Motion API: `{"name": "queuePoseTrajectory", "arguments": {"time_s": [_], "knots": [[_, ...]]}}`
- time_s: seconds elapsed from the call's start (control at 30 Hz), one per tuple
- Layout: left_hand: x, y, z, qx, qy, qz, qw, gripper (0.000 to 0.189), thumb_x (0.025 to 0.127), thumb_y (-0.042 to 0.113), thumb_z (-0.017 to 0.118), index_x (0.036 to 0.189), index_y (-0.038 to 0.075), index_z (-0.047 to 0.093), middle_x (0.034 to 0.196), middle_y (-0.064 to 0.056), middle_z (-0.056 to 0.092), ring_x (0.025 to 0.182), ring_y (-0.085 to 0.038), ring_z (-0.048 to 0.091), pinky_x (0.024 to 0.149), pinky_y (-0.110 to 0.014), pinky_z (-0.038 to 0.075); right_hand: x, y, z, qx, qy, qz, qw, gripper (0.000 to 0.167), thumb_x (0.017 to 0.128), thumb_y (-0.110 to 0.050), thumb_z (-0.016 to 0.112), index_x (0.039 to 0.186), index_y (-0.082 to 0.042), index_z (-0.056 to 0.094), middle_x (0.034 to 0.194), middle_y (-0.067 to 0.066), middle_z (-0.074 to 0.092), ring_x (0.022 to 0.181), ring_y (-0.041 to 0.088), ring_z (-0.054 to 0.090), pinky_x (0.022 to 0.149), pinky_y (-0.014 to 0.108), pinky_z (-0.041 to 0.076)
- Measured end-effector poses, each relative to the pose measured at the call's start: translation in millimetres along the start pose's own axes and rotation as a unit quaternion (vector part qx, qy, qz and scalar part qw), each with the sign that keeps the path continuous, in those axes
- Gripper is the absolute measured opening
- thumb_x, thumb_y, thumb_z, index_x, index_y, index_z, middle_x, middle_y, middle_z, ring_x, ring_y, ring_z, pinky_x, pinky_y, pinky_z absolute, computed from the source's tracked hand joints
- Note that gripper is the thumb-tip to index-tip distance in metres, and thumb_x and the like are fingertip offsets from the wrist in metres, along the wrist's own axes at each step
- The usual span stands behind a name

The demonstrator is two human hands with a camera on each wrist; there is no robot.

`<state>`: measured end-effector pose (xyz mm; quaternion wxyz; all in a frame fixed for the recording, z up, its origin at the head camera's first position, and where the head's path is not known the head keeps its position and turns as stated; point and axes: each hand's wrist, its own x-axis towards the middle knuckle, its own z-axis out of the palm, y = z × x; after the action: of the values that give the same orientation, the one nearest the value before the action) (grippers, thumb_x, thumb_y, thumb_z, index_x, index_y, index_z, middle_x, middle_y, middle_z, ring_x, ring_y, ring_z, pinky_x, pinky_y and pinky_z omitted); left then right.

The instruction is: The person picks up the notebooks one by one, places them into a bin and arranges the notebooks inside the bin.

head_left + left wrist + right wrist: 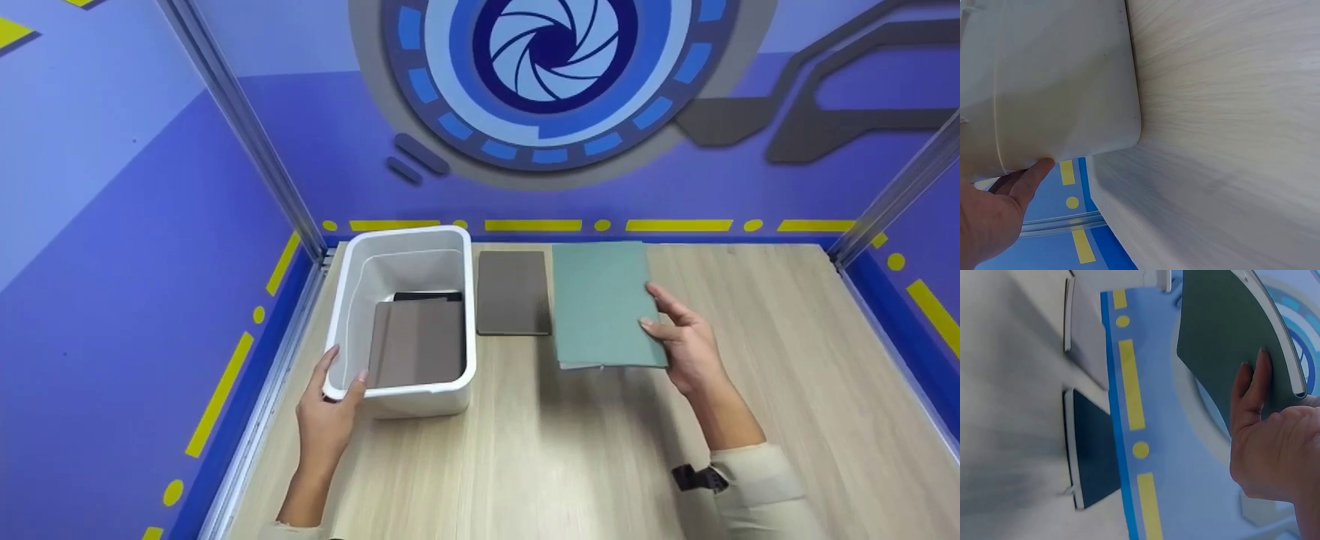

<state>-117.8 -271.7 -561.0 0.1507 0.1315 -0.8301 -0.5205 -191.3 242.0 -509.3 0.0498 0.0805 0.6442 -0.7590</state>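
My right hand (pixel 694 349) grips a green notebook (pixel 604 304) by its right edge, thumb on the cover and fingers behind. The notebook is held above the table, its shadow falling below it. From the right wrist view, the fingers spread along the underside of its cover. At the near left corner of a white plastic bin (pixel 420 405), my left hand (pixel 326 412) holds the rim between thumb and fingers. Inside the bin a grey-brown notebook (pixel 420 341) lies on top of a black item (pixel 427 296), mostly covered.
Right of the bin, another grey-brown notebook (pixel 514 292) lies flat on the wooden table (pixel 525 465). A dark notebook (pixel 1095 450) with a ribbon lies beyond it in the right wrist view, hidden from the head view by the green one. Blue printed panels (pixel 300 150) enclose the table.
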Motion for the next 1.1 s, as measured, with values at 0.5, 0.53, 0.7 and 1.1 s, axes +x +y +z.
{"name": "queuePoseTrajectory", "arguments": {"time_s": [0.5, 0.53, 0.7, 1.1], "knots": [[-1.2, -5.0, 1.0, 0.002, 0.009, 0.011, 0.9999, 0.065, 0.097, 0.032, 0.08, 0.157, 0.029, 0.054, 0.07, -0.001, 0.044, 0.06, -0.008, 0.045, 0.055, -0.027, 0.042, 6.1, -7, 55, 0.04, -0.041, -0.024, 0.9981, 0.067, 0.104, 0.006, 0.056, 0.167, -0.007, 0.035, 0.175, 0.011, 0.029, 0.144, 0.021, 0.038, 0.096, 0.022, 0.054], [-1.0, -4.3, 1.2, 0.002, 0.008, 0.011, 0.9999, 0.066, 0.097, 0.033, 0.08, 0.157, 0.029, 0.054, 0.071, 0.0, 0.044, 0.061, -0.008, 0.045, 0.055, -0.027, 0.042, 6.6, -8, 58, 0.042, -0.042, -0.025, 0.9979, 0.067, 0.104, 0.007, 0.056, 0.166, -0.007, 0.035, 0.174, 0.011, 0.029, 0.143, 0.021, 0.038, 0.095, 0.023, 0.055], [-1.4, -2.9, 0.6, 0.003, 0.002, -0.001, 1.0, 0.067, 0.098, 0.034, 0.079, 0.159, 0.03, 0.052, 0.086, -0.007, 0.053, 0.066, -0.009, 0.048, 0.058, -0.027, 0.044, 9.9, -9, 71, 0.049, -0.053, -0.026, 0.997, 0.067, 0.103, 0.008, 0.056, 0.166, -0.006, 0.036, 0.175, 0.012, 0.029, 0.142, 0.022, 0.039, 0.095, 0.024, 0.055], [0.5, -3.7, 1.2, 0.012, 0.007, 0.006, 0.9999, 0.067, 0.097, 0.034, 0.08, 0.158, 0.031, 0.053, 0.076, -0.003, 0.05, 0.06, -0.007, 0.046, 0.055, -0.027, 0.043, 14.3, -13, 115, 0.068, -0.063, -0.034, 0.9951, 0.066, 0.1, 0.008, 0.061, 0.162, -0.007, 0.044, 0.169, 0.014, 0.038, 0.141, 0.026, 0.043, 0.094, 0.026, 0.057]]}}
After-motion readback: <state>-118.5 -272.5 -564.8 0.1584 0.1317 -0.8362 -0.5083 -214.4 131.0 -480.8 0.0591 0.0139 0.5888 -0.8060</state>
